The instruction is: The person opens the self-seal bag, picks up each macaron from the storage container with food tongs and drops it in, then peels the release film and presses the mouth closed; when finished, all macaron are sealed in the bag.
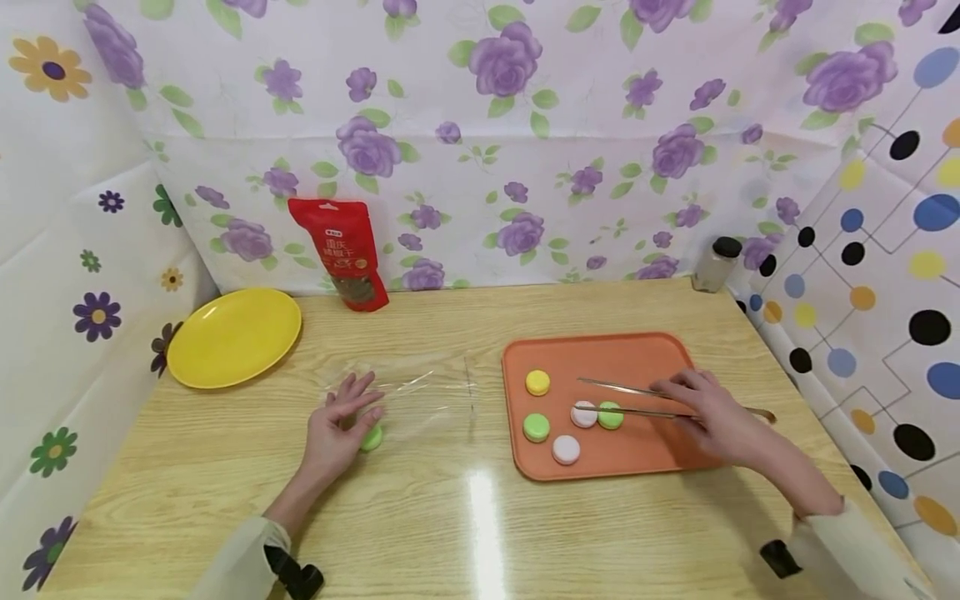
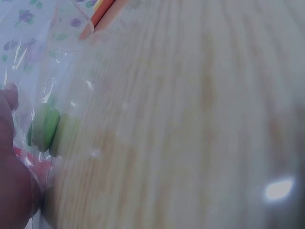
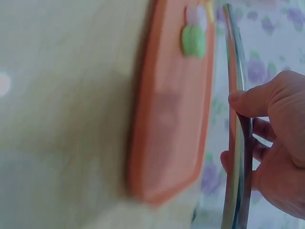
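Observation:
My right hand (image 1: pixel 711 417) holds long metal tweezers (image 3: pixel 244 138) between thumb and fingers over the tray's right side. Their two arms stand apart, with nothing between the tips; in the head view the nearer arm crosses above a pale pink macaron (image 1: pixel 583 417) and a green macaron (image 1: pixel 611 421). My left hand (image 1: pixel 339 425) is at the left end of a clear plastic bag (image 1: pixel 431 408), its thumb and fingers apart and touching the film. Beside the left thumb a green macaron (image 2: pixel 45 128) shows through the film. Exactly how the fingers meet the bag is unclear.
The orange tray (image 1: pixel 652 350) also bears a yellow macaron (image 1: pixel 537 382), another green macaron (image 1: pixel 536 427) and another pale one (image 1: pixel 566 450). Behind are a yellow plate (image 1: pixel 236 337), a standing red pouch (image 1: pixel 341 250) and a black-capped jar (image 1: pixel 716 265).

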Tool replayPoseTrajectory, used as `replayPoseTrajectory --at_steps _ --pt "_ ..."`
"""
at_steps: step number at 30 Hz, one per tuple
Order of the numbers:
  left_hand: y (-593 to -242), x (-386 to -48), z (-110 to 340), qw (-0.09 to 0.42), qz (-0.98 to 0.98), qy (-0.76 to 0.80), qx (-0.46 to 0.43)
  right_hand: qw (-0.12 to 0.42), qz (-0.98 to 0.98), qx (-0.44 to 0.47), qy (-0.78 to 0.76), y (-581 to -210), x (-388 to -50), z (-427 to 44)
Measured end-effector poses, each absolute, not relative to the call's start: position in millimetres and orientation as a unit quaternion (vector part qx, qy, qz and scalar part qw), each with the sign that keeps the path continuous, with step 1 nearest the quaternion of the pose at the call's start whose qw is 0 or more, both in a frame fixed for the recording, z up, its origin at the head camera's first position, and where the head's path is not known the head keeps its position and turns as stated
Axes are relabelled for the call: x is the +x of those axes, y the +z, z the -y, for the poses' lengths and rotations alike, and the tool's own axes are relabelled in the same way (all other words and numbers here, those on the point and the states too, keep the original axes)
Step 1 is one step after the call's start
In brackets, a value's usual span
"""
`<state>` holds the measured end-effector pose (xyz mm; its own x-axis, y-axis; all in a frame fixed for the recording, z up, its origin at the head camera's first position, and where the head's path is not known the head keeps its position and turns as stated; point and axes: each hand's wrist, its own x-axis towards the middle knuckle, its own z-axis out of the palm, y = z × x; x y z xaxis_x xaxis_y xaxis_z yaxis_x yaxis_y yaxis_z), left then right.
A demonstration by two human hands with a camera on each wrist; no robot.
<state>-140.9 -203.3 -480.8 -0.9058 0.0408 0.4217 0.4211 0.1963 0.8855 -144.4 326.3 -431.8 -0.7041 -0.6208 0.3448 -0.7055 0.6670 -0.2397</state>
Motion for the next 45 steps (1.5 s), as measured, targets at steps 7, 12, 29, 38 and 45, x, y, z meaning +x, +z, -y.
replayPoseTrajectory --at_steps 7,12,29,38,45 --pt "-502.0 -149.6 211.8 0.160 0.754 -0.618 -0.154 0.143 0.912 0.345 0.168 -443.9 -126.8 -362.7" --pt "-503.3 -150.2 212.0 0.163 0.750 -0.622 -0.156 0.145 0.914 0.342 0.161 -451.8 -120.3 -373.4" --pt "-499.3 -148.5 208.9 0.165 0.756 -0.614 -0.153 0.144 0.918 0.332 0.163 -466.2 -116.9 -366.4" --pt "-481.9 -140.9 203.4 0.166 0.752 -0.616 -0.165 0.152 0.916 0.333 0.163 -470.0 -117.6 -365.4" --pt "-477.0 -138.7 201.3 0.163 0.753 -0.617 -0.161 0.149 0.918 0.326 0.171 -466.6 -116.2 -366.0"
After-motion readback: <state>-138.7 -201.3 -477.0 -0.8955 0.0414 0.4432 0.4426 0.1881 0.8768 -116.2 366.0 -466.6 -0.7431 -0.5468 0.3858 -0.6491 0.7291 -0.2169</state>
